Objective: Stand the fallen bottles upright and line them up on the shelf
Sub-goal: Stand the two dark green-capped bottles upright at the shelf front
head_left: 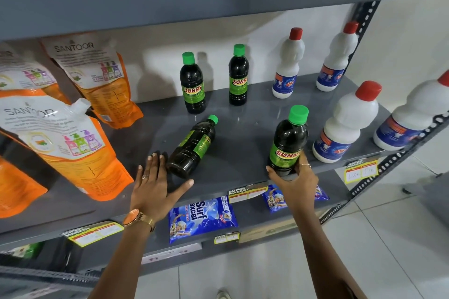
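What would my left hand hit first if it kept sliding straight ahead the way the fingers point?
Probably nothing soon: the left hand points up the shelf just left of the fallen bottle, whose base nearly touches the fingers. Beyond lies bare shelf toward the back wall, though depth is unclear.

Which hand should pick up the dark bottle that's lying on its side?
Left. The left hand is open, fingertips right beside the fallen bottle. The right hand is already gripping the upright green-capped bottle at the shelf front.

Bright, even light throws soft bottle shadows on the back wall point(170, 39); wide-angle distortion bends the edges.
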### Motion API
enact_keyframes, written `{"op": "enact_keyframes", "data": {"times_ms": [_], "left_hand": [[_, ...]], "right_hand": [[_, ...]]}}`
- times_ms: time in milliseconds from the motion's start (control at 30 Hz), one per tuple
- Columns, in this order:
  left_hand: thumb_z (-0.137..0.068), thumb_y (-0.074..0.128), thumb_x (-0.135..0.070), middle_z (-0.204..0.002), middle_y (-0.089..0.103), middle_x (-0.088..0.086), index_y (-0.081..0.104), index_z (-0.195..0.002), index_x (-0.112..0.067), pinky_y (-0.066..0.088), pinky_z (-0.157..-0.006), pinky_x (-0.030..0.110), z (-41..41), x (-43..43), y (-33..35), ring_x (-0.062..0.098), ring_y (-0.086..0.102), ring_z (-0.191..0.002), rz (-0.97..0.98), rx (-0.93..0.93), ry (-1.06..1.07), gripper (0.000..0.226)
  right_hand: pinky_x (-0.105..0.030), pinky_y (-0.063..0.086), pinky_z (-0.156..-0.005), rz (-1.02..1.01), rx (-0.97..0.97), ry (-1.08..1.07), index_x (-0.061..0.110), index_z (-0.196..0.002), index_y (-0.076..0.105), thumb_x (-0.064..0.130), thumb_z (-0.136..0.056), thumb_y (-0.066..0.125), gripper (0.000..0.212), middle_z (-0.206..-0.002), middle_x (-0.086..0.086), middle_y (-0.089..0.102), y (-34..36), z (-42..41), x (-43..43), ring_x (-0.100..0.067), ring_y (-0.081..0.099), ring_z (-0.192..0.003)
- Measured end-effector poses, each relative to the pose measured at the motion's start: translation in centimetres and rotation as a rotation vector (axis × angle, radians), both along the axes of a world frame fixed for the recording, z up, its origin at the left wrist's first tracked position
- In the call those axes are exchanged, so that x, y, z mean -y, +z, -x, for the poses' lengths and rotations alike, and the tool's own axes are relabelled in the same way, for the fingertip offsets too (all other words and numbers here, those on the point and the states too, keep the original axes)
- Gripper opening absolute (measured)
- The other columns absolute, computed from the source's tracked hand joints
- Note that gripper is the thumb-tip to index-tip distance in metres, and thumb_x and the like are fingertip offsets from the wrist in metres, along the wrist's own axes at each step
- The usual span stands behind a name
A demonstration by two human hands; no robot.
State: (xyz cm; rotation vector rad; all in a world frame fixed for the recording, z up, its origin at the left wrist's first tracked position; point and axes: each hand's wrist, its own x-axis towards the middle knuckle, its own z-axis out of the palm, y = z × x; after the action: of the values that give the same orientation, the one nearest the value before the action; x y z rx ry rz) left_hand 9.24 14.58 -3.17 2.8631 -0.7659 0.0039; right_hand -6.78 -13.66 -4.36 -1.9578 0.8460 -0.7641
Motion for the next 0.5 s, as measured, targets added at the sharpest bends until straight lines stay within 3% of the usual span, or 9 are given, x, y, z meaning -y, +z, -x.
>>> {"op": "enact_keyframes", "data": {"times_ms": [100, 133, 233, 300, 400, 500], "left_hand": [[-0.068, 0.01, -0.089, -0.158, 0.002, 0.011, 0.004, -0.148, -0.008, -0.005, -0.117, 0.042, 0.0, 0.2, 0.1, 0.018, -0.007, -0.143, 0.007, 0.003, -0.006, 0.114], [-0.068, 0.01, -0.089, -0.158, 0.002, 0.011, 0.003, -0.148, -0.008, -0.005, -0.117, 0.041, 0.1, 0.2, 0.2, 0.018, -0.007, -0.143, 0.007, 0.003, -0.007, 0.114], [-0.067, 0.007, -0.089, -0.157, 0.0, 0.01, 0.001, -0.148, -0.008, -0.006, -0.117, 0.041, 0.1, 0.3, 0.1, 0.017, -0.009, -0.143, -0.009, 0.002, -0.009, 0.114], [-0.067, 0.006, -0.089, -0.157, -0.002, 0.01, 0.0, -0.147, -0.008, -0.008, -0.117, 0.04, 0.0, 0.3, 0.2, 0.017, -0.011, -0.142, -0.006, -0.001, -0.005, 0.114], [-0.067, 0.005, -0.089, -0.156, -0.007, 0.007, -0.004, -0.147, -0.01, -0.009, -0.117, 0.039, -0.1, 0.4, 0.2, 0.015, -0.015, -0.141, -0.009, -0.011, -0.005, 0.113], [-0.069, 0.008, -0.088, -0.157, -0.005, 0.007, -0.003, -0.148, -0.011, -0.007, -0.117, 0.04, 0.0, 0.3, 0.1, 0.015, -0.015, -0.141, 0.01, -0.007, -0.004, 0.111]], "right_hand": [[-0.04, 0.043, -0.106, -0.073, 0.05, -0.04, 0.019, -0.151, 0.024, 0.045, -0.064, 0.084, 0.108, -0.144, -0.005, 0.049, -0.2, 0.8, -0.8, -0.021, 0.047, -0.131], [-0.04, 0.04, -0.108, -0.117, 0.119, -0.091, 0.019, -0.15, 0.025, 0.046, -0.065, 0.084, 0.107, -0.147, -0.004, 0.044, -0.2, 1.6, -1.9, -0.019, 0.043, -0.134], [-0.048, 0.048, -0.092, -0.019, 0.199, -0.08, 0.029, -0.123, 0.045, 0.054, -0.075, 0.068, 0.059, -0.118, 0.0, 0.052, -0.7, 3.8, -7.6, -0.021, 0.051, -0.109], [-0.046, 0.047, -0.089, 0.048, 0.062, 0.174, 0.032, -0.117, 0.05, 0.065, -0.08, 0.055, 0.05, -0.11, 0.004, 0.055, 0.3, 3.2, -11.2, -0.018, 0.051, -0.105], [-0.04, 0.048, -0.088, 0.108, -0.229, 0.287, 0.019, -0.11, 0.059, 0.082, -0.078, 0.028, 0.078, -0.107, 0.002, 0.061, 3.5, -2.5, -11.5, -0.017, 0.057, -0.101], [-0.037, 0.042, -0.086, 0.086, -0.683, 0.314, 0.008, -0.111, 0.06, 0.091, -0.071, 0.01, 0.105, -0.109, -0.01, 0.064, 7.7, -9.0, -10.0, -0.03, 0.059, -0.105]]}}
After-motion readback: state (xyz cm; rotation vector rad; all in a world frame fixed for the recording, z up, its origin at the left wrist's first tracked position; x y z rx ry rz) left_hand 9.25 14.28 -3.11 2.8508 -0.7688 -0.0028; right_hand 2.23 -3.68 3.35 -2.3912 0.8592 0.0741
